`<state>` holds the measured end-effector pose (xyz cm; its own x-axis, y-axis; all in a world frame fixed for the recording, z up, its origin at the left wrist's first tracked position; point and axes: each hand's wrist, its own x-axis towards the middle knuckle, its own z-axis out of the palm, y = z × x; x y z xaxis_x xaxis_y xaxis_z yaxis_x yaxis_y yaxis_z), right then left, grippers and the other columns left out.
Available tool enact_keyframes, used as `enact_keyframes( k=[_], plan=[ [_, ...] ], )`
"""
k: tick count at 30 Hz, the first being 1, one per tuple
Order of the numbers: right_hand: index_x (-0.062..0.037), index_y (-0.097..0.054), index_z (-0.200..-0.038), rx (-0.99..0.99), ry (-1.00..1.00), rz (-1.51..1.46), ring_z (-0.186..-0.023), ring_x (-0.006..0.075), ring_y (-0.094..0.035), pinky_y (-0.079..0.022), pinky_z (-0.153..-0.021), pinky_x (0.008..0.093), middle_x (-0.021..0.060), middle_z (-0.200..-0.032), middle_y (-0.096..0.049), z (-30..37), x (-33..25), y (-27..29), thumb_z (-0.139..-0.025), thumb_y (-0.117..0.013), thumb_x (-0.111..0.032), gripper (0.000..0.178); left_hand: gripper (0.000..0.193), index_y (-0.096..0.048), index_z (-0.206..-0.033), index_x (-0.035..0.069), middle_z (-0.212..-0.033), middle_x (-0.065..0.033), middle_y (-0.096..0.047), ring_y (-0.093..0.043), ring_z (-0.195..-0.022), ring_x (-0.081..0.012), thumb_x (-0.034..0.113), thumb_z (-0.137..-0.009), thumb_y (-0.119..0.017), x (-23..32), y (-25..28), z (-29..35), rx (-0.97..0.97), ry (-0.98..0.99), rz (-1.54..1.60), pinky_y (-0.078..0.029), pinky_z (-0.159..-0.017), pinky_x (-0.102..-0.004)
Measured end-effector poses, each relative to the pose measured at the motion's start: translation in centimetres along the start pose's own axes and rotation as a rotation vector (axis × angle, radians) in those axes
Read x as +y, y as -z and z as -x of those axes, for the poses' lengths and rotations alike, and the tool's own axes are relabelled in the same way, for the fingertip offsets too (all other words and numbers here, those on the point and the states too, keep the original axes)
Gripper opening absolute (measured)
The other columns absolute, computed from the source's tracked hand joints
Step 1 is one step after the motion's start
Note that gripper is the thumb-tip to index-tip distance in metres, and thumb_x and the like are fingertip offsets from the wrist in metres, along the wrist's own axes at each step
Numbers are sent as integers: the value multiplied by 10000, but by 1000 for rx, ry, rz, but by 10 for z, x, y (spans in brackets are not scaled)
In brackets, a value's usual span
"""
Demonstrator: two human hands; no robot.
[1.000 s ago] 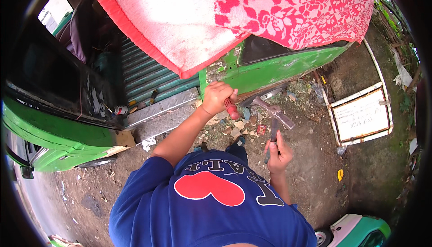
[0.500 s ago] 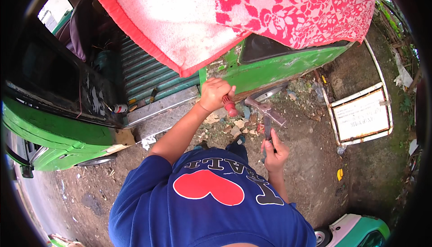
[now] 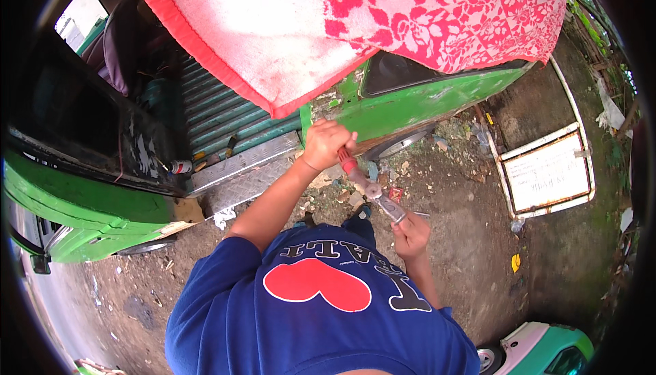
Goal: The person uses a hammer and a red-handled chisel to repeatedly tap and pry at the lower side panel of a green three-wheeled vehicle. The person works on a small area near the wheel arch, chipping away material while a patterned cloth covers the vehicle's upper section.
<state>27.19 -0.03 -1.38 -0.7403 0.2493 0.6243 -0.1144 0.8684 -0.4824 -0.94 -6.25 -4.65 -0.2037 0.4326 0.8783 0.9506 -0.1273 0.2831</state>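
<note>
My left hand (image 3: 326,144) is closed around a red-handled tool (image 3: 348,162) at the rear lower edge of the green door opening. Its handle end sticks out toward me; its working end is hidden behind my fingers. My right hand (image 3: 412,235) grips a hammer with a worn metal head (image 3: 383,199). One end of that head is right at the butt of the red handle; whether they touch I cannot tell. Most of the hammer's handle is hidden by the head and my fingers. The green body panel (image 3: 410,105) of the vehicle is just beyond my left hand.
A red-and-white floral blanket (image 3: 273,26) hangs over the vehicle's top. Left is the opening with a ribbed floor (image 3: 225,101), a metal sill (image 3: 246,170) and a small can (image 3: 182,166). Rubble covers the ground. A white framed board (image 3: 549,178) stands right; a toy-like green vehicle (image 3: 553,351) is lower right.
My right hand has swung the hammer left, bringing its head from apart to the end of the red handle. My left hand has stayed in place.
</note>
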Motion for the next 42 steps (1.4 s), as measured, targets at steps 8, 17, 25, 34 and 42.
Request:
enact_keyframes(
  k=[8, 17, 25, 34, 42],
  plan=[
    [16, -657, -1141, 122, -151, -229, -555, 196, -560, -439, -517, 298, 118, -695, -603, 23, 1, -7, -829, -664, -16, 314, 303, -428, -565, 95, -541, -49, -475, -502, -505, -237, 50, -712, -689, 6, -10, 17, -35, 88, 32, -370, -512, -358],
    [-7, -553, -1314, 152, -370, -332, -583, 137, -553, -459, -550, 273, 88, -735, -621, 29, -5, -7, -927, -562, -42, 389, 300, -430, -570, 97, -548, -50, -488, -500, -505, -239, 48, -698, -696, -1, -1, 2, 3, 8, 49, -379, -512, -354],
    [-7, -562, -1306, 158, -352, -280, -573, 139, -557, -455, -537, 270, 84, -726, -622, 31, -6, -7, -919, -566, -26, 388, 311, -427, -572, 99, -553, -47, -493, -506, -511, -235, 53, -715, -700, -2, 3, -7, -44, -42, 48, -378, -512, -350],
    [35, -612, -1222, 240, -417, -343, -568, 109, -568, -463, -545, 250, 69, -690, -624, 32, -6, -11, -877, -603, 1, 346, 320, -418, -573, 95, -551, -48, -498, -516, -509, -232, 57, -718, -699, 2, 6, -15, -61, -8, 61, -380, -514, -351],
    [28, -606, -1237, 238, -417, -307, -570, 106, -573, -463, -553, 251, 61, -671, -616, 27, -4, -8, -884, -608, -23, 356, 283, -461, -574, 108, -562, -39, -535, -539, -519, -217, 101, -741, -688, -3, 1, -6, -97, -30, 42, -392, -517, -343]
  ],
)
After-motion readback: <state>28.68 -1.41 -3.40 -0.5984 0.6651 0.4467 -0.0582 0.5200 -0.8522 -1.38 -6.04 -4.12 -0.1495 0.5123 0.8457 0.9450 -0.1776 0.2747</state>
